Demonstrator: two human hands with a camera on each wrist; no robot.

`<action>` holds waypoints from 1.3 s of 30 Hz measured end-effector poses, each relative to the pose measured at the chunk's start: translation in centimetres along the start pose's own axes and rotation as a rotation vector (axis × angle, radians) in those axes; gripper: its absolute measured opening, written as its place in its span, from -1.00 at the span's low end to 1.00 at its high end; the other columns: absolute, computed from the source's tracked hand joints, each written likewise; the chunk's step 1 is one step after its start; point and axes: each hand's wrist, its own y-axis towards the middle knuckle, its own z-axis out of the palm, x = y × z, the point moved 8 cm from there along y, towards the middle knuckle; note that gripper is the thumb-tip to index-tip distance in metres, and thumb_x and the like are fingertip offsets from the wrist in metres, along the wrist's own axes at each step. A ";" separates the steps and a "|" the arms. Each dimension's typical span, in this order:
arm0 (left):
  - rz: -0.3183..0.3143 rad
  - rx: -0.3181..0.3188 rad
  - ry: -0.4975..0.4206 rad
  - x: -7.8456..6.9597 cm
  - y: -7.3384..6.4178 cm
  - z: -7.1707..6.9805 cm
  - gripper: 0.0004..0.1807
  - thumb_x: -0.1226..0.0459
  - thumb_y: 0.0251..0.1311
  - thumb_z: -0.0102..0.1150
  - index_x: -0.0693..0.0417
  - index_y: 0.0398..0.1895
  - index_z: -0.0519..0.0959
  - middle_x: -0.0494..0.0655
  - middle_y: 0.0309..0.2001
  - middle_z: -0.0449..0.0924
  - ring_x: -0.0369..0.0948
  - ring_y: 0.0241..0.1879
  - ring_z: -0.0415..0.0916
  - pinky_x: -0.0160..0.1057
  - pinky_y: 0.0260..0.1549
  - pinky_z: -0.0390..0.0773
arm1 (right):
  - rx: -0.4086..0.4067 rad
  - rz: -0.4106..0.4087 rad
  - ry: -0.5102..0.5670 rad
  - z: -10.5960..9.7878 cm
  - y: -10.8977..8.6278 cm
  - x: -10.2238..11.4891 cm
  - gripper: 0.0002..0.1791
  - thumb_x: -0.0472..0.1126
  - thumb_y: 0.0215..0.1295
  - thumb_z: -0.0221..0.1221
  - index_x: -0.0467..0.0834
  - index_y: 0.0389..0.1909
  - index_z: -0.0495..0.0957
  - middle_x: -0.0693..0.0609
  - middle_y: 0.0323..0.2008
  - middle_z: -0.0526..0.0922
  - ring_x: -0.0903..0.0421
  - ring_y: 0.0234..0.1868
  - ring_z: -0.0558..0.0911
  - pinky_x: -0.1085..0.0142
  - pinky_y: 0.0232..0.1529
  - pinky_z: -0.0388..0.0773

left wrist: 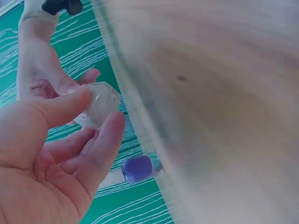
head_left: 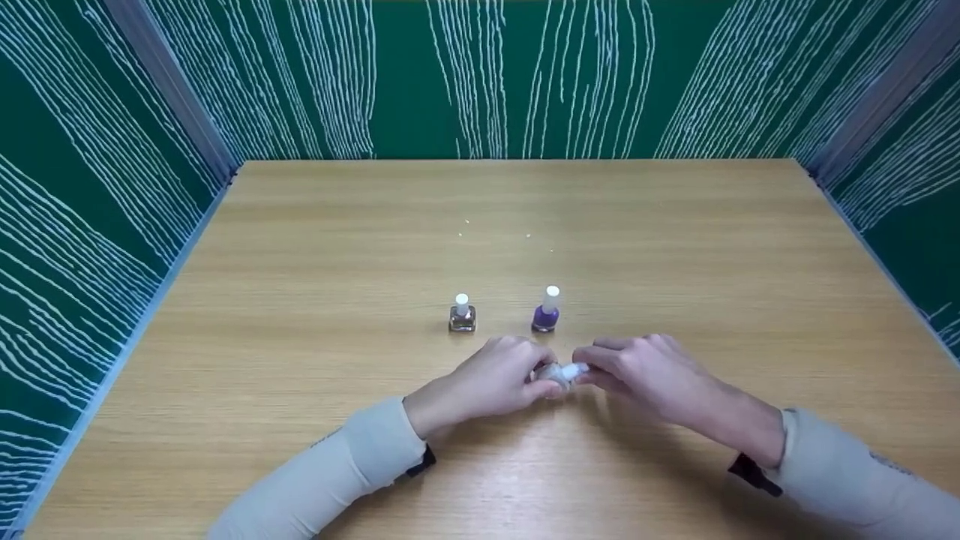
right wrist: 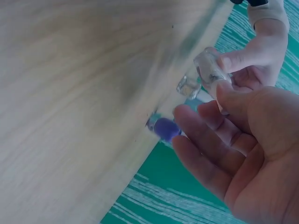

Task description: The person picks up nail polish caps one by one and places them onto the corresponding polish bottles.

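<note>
My left hand (head_left: 495,381) grips a clear, whitish nail polish bottle (head_left: 553,375) between thumb and fingers, tilted above the table. From the other side, my right hand (head_left: 654,375) pinches its white cap (head_left: 574,370). Cap and bottle look joined, though the fingers partly cover them. Seen from the left wrist, the faceted glass base (left wrist: 100,106) points toward the camera. Just beyond the hands stand two more bottles with white caps: a purple nail polish (head_left: 545,318) and, to its left, a squarer dark-looking nail polish (head_left: 462,319); neither is touched.
The wooden table (head_left: 337,247) carries a few tiny white specks (head_left: 528,236) farther back. Green walls with white wavy lines (head_left: 409,82) enclose its back and both sides.
</note>
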 end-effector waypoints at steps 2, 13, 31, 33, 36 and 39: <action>-0.020 -0.002 -0.042 -0.3 0.5 -0.3 -0.77 0.15 0.33 0.33 0.14 -0.16 0.69 -0.23 -0.48 0.52 -0.38 -0.59 0.32 -0.48 -0.64 0.30 | 0.010 0.037 0.048 -0.5 0.1 -0.7 -0.80 -0.28 0.21 0.42 -0.21 -0.15 0.70 0.02 -0.37 0.75 0.24 -0.55 0.64 0.55 -0.56 0.52; -0.147 -0.133 -0.233 -1.8 4.7 -1.8 -0.73 0.23 0.38 0.27 0.17 0.04 0.64 -0.23 -0.34 0.62 -0.38 -0.62 0.37 -0.46 -0.68 0.35 | 0.166 0.482 0.401 -2.8 -1.4 -7.0 -0.59 -0.03 0.34 0.34 -0.17 0.10 0.62 -0.04 -0.12 0.72 0.06 -0.42 0.73 0.31 -0.48 0.66; -0.232 -0.070 -0.101 -1.3 11.0 0.6 -0.75 0.16 0.39 0.26 0.01 0.04 0.70 -0.27 -0.24 0.67 -0.39 -0.49 0.47 -0.48 -0.51 0.41 | 0.144 0.452 0.162 -2.2 -2.8 -11.4 -0.77 -0.28 0.22 0.43 -0.14 -0.10 0.69 0.03 -0.28 0.71 0.11 -0.46 0.65 0.39 -0.49 0.61; -0.264 -0.043 -0.066 -1.1 11.6 0.8 -0.79 0.17 0.38 0.27 -0.02 -0.02 0.72 -0.28 -0.31 0.65 -0.37 -0.53 0.45 -0.44 -0.54 0.39 | 0.141 0.434 0.126 -2.0 -2.8 -11.8 -0.77 -0.29 0.20 0.44 -0.14 -0.11 0.70 0.04 -0.28 0.72 0.13 -0.45 0.62 0.40 -0.47 0.59; -0.307 -0.038 0.005 -1.0 12.3 0.9 -0.91 0.19 0.36 0.28 -0.04 -0.22 0.73 -0.27 -0.44 0.59 -0.34 -0.53 0.42 -0.40 -0.53 0.37 | 0.134 0.427 0.092 -1.7 -2.7 -12.5 -0.78 -0.28 0.19 0.45 -0.14 -0.14 0.71 0.04 -0.28 0.73 0.13 -0.43 0.59 0.40 -0.47 0.55; -0.346 -0.054 0.070 -1.0 12.7 1.2 -0.81 0.21 0.35 0.25 -0.05 -0.47 0.61 -0.23 -0.50 0.51 -0.28 -0.51 0.42 -0.32 -0.52 0.38 | 0.139 0.440 0.094 -1.3 -2.8 -13.1 -0.80 -0.28 0.20 0.44 -0.14 -0.16 0.71 0.03 -0.28 0.73 0.13 -0.44 0.56 0.38 -0.48 0.51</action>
